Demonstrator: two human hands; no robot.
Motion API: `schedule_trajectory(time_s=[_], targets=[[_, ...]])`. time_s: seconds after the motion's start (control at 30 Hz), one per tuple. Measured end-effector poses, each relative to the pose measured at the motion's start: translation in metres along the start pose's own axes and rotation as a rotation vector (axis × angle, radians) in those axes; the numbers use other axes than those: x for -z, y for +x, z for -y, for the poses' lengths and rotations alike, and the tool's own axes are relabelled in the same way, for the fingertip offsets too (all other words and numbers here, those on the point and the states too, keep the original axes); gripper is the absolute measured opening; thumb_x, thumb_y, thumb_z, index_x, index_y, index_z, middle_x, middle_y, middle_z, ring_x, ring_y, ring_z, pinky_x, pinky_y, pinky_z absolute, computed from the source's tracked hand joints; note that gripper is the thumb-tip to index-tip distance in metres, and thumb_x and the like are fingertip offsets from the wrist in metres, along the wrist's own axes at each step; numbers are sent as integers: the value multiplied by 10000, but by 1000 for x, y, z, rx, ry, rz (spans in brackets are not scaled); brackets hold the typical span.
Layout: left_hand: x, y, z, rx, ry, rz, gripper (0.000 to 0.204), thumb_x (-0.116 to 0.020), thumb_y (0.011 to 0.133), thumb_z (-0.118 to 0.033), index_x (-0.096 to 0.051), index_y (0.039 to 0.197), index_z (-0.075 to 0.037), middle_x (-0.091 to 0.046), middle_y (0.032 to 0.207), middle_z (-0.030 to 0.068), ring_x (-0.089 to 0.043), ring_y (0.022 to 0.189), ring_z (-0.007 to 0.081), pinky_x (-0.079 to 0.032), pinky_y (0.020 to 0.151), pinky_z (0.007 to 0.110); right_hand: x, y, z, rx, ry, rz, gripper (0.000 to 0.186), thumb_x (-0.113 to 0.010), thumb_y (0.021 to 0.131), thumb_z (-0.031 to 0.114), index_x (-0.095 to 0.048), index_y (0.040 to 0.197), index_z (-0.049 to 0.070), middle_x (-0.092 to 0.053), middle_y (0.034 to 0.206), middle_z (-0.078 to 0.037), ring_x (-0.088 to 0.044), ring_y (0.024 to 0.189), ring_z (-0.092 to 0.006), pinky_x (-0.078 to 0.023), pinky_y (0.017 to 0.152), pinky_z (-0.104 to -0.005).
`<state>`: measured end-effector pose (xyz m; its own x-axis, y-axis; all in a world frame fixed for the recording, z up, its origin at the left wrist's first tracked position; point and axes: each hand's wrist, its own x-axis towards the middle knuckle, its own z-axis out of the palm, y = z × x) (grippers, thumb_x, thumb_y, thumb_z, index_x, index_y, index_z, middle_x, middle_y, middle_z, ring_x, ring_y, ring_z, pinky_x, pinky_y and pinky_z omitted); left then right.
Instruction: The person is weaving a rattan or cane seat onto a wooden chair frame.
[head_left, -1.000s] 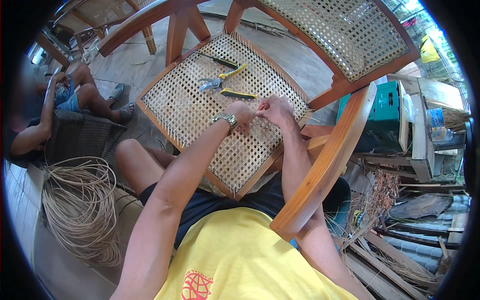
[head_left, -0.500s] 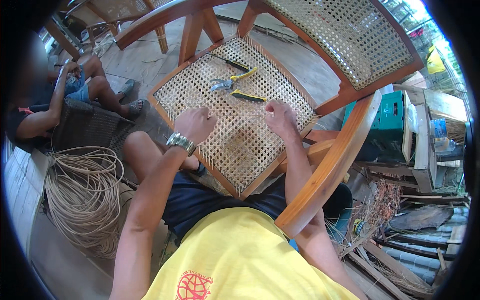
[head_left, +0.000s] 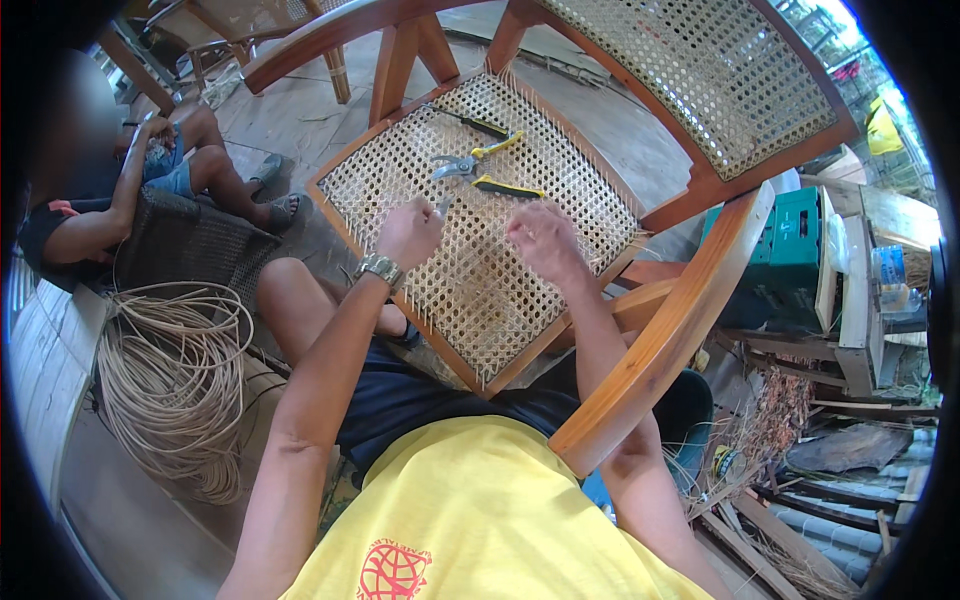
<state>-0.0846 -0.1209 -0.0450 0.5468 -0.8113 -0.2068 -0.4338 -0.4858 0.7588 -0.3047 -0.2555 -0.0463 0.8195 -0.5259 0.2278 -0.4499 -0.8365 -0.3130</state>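
Note:
My left hand [head_left: 410,235], wearing a metal watch, is closed over the cane seat [head_left: 470,320], with a small pale thing I cannot make out at its fingertips. My right hand [head_left: 542,240] is curled over the seat to the right, fingers pinched; what they hold is hidden or too thin to name. The wood-framed seat has loose strand ends along its edges. On it, beyond my hands, lie pruning shears [head_left: 465,165] with yellow grips and another dark-handled tool [head_left: 485,125].
The chair's curved wooden arm [head_left: 665,330] crosses at right, below its caned back [head_left: 700,70]. At left are a seated person [head_left: 130,210] and a big rattan coil [head_left: 170,390]. A green crate [head_left: 780,250], wood scraps and debris [head_left: 840,440] lie at right.
Both hands first parted, my left moving leftward, and since then have come somewhat closer again, my left shifting up and right. The chair appears slightly higher and rightward in view.

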Motion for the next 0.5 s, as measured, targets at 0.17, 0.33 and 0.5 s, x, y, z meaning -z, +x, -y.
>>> schedule_trajectory(time_s=[0.17, 0.33, 0.5], targets=[[-38, 2, -28, -56, 15, 243, 276, -567, 968, -249, -686, 973, 0, -733, 714, 102, -709, 606, 150, -561, 582, 309, 5, 30, -25, -650, 1214, -180, 91, -722, 917, 76, -710, 1005, 55, -728, 881, -34, -686, 756, -128, -555, 753, -275], [-55, 8, -56, -112, 83, 386, 264, -565, 972, -224, -712, 910, -13, -739, 701, 95, -711, 583, 146, -573, 589, 306, 12, 40, -44, -627, 579, 33, 95, -750, 884, 137, -739, 925, 52, -708, 780, -25, -680, 727, -124, -497, 634, -281], [-57, 20, -69, -76, 299, 547, 294, -581, 960, -226, -734, 776, -54, -741, 676, 59, -712, 582, 122, -573, 593, 301, 12, 36, -47, -571, 92, 265, 139, -802, 746, 267, -789, 835, 160, -749, 799, -37, -696, 758, -188, -491, 685, -376]])
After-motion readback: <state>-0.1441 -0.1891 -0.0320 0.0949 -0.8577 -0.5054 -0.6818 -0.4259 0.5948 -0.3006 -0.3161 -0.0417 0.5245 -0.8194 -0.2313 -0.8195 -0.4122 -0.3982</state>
